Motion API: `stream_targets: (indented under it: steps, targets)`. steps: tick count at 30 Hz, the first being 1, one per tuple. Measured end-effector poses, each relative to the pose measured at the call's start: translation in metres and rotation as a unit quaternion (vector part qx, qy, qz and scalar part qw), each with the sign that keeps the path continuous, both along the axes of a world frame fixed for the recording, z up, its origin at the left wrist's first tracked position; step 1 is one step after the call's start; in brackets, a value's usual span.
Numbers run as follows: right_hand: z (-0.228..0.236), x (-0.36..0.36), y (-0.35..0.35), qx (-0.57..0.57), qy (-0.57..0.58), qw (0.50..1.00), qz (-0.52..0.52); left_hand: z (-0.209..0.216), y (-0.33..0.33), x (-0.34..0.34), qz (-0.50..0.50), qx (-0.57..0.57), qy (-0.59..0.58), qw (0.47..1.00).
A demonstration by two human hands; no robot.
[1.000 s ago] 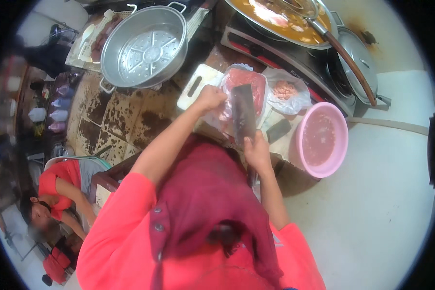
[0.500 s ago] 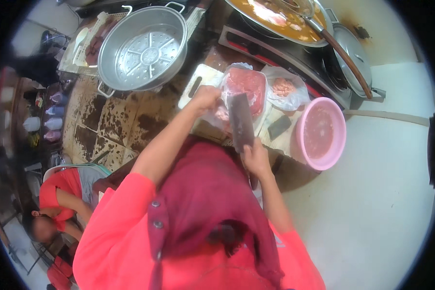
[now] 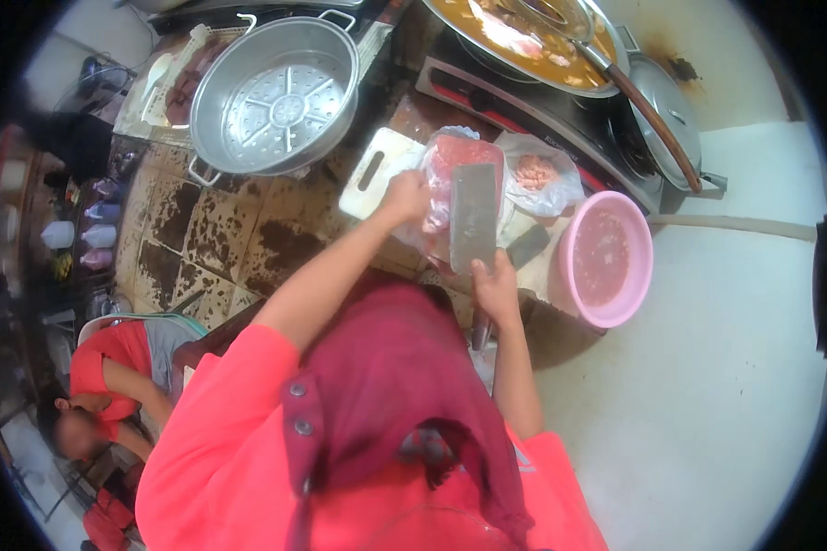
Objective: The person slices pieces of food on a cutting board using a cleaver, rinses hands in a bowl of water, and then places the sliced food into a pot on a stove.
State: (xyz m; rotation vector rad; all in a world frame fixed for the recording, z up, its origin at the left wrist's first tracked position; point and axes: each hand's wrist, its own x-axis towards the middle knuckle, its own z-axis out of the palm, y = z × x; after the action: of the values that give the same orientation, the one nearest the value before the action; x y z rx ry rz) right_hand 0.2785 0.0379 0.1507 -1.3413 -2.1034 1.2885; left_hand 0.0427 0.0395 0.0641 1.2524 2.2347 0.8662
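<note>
1. Stained tiles cover the desk (image 3: pixel 202 230), with pale floor (image 3: pixel 708 386) to the right.
2. Raw meat (image 3: pixel 459 161) lies in a clear bag on a white board (image 3: pixel 377 170), partly hidden by the cleaver (image 3: pixel 473 216).
3. Right hand (image 3: pixel 496 289) is closed around the cleaver's handle, blade flat over the meat.
4. Left hand (image 3: pixel 406 197) presses curled on the bag's left edge; its fingertips are hard to make out.
5. A second bag (image 3: pixel 538 174) sits just beside, a pink bowl (image 3: pixel 606 257) further right.
6. Steamer pot (image 3: pixel 280 96) stands behind; a wok (image 3: pixel 524 41) is cut off at the top.
7. A seated person (image 3: pixel 110 376) is blurred at lower left.
</note>
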Motion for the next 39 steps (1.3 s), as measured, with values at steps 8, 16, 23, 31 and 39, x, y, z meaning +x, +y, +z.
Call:
stream_targets:
  steps: [8,16,23,31,39]
  targets:
    - [-0.012,-0.059,0.024,0.031,-0.120,0.992,0.001,0.023,-0.001,-0.013,0.022,-0.002,-0.409,0.912]
    - [-0.013,-0.047,-0.004,0.023,-0.129,0.991,0.025,0.019,-0.015,-0.025,0.101,0.004,-0.496,0.862]
    - [0.001,0.001,-0.002,0.001,0.001,0.996,-0.084,0.001,-0.011,-0.019,0.139,0.036,-0.492,0.859]
    - [-0.006,0.013,0.003,-0.034,0.034,0.995,-0.090,0.005,0.022,0.005,-0.004,0.018,-0.077,0.997]
    - [0.010,-0.021,0.004,0.027,-0.051,0.998,-0.008,0.022,0.031,-0.004,0.006,-0.053,-0.040,0.998]
